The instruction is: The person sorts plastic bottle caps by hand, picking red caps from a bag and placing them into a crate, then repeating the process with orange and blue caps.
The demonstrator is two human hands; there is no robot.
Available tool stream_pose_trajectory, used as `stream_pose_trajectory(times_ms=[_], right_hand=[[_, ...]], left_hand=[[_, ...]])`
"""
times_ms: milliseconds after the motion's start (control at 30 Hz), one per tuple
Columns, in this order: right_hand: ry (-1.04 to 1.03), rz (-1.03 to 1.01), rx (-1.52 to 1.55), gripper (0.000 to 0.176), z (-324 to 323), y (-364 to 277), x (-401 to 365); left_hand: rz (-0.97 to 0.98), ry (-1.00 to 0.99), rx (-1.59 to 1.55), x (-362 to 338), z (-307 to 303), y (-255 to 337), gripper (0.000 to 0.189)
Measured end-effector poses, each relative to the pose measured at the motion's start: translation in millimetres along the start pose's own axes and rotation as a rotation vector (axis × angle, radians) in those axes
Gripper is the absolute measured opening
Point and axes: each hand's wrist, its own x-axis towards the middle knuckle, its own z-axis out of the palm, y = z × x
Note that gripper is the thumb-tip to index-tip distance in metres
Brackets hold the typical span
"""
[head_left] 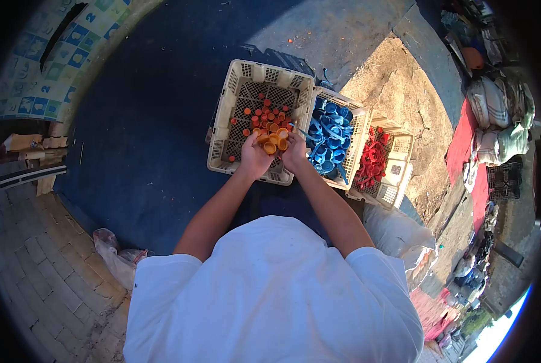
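Head: three crates [223, 109], two hands [256, 160] holding orange caps [270, 147]

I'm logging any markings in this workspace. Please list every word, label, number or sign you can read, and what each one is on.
"2": upper part of the blue-and-white patterned sheet
"2": lower on the same sheet
Other marks on the sheet: too small and blurred to read.
Plastic crates: no text that I can make out.
Piled goods at far right: too blurred to tell whether they bear any text.
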Motion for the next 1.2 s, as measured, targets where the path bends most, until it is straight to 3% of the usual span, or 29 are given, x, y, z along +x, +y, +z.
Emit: stream_pose_trajectory(times_ms=[433, 633, 700, 733, 967, 1200], right_hand=[[0.081, -0.065, 0.047, 0.064, 9.2, 4.5, 16.3], [-0.003, -0.032, -0.080, 0.057, -6.1, -2.6, 0.1], [0.016, -0.020, -0.151, 0.055, -19.7, -7.9, -13.6], [0.034, -0.018, -0.183, 0.054, -31.0, -10.8, -21.6], [0.338, -0.141, -0.111, 0.047, -105.3, -7.3, -88.9], [0.535, -0.331, 0.053, 0.035, -157.8, 7.4, -167.6]], left_hand=[[-0.141, 0.065, 0.121, 19.5, 11.6, 32.7, 0.067], [-0.165, 0.147, 0.263, 19.7, -5.5, 42.1, 0.050], [-0.179, 0.268, 0.291, 19.5, -16.0, 44.3, 0.041], [-0.194, 0.325, 0.309, 18.8, -18.3, 42.8, 0.037], [-0.362, 0.189, 0.411, 6.0, -0.1, 19.2, 0.032], [-0.533, 0.217, 0.593, 8.6, 8.4, -28.5, 0.028]])
